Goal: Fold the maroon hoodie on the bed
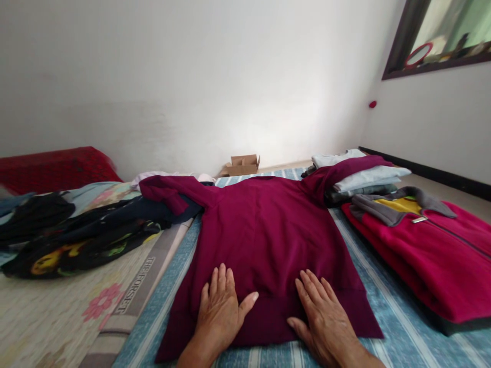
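Observation:
A maroon long-sleeved sweatshirt point(261, 230) lies spread out, hem toward me and neck at the far end. My left hand point(220, 304) rests flat on its lower left part, fingers extended and thumb apart. On the lower right part lies my right hand point(322, 312), palm down with the fingers stretched out. The left sleeve folds back over dark clothes, and the right sleeve drapes over a stack of folded clothes point(368, 179). Neither hand grips the fabric.
Right of the sweatshirt sits a folded red jacket point(425, 250) with a grey collar. Loose dark clothes point(103, 225) cover a floral mat point(69, 312) on the left. A small cardboard box point(244, 164) stands by the wall. Blue striped cloth point(387, 301) lies underneath.

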Tool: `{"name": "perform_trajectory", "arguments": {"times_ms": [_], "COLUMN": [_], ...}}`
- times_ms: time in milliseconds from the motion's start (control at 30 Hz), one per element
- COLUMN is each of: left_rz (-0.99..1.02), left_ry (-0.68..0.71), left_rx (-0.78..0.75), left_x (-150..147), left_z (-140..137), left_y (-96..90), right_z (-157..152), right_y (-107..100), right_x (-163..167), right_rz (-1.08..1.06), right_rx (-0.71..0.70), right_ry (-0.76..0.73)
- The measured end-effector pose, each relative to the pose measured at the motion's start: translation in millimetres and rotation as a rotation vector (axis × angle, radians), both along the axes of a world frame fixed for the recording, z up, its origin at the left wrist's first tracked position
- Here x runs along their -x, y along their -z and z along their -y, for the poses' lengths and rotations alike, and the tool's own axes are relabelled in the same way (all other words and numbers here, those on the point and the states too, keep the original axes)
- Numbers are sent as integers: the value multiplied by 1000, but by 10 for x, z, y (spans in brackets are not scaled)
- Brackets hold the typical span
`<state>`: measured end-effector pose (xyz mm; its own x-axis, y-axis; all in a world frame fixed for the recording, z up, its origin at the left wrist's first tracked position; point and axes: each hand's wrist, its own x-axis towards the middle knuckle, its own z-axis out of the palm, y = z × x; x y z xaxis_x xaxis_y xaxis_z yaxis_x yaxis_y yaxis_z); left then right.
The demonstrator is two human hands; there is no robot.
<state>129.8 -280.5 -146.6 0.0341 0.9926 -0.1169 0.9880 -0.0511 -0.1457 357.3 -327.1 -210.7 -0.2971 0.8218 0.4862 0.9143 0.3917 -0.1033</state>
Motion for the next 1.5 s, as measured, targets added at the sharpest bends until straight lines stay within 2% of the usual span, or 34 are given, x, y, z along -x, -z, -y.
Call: {"name": "perform_trajectory", "arguments": {"times_ms": [300,500,700,800,867,967,1067,1267,1500], "left_rz": [63,92,160,253,291,316,314,285,265], "left_ry": [-36,-50,188,336,399,408,414,435,431], "left_rx": [94,147,-12,-20,42,98,64,-6,-46], "left_x": [-16,-80,-528,-761,-840,-846,-804,-782,-776], "left_z": [-27,-89,-196,-321,-408,-498,-530,-531,-533], "left_y": [-86,-211,-389,-312,-189,10,130,223,312], "right_z": [18,27,45,36,20,-10,-34,-69,-119], "right_y": [-40,-72,-95,-107,-107,-96,-91,-122,-82], "right_x": [-57,-122,-124,-130,-145,-179,-211,-258,-303], "right_rz": [18,24,26,23,17,13,24,36,62], "right_rx": [29,31,60,86,99,108,120,200,234], "right_ry": [102,98,86,92,97,115,152,286,351]}}
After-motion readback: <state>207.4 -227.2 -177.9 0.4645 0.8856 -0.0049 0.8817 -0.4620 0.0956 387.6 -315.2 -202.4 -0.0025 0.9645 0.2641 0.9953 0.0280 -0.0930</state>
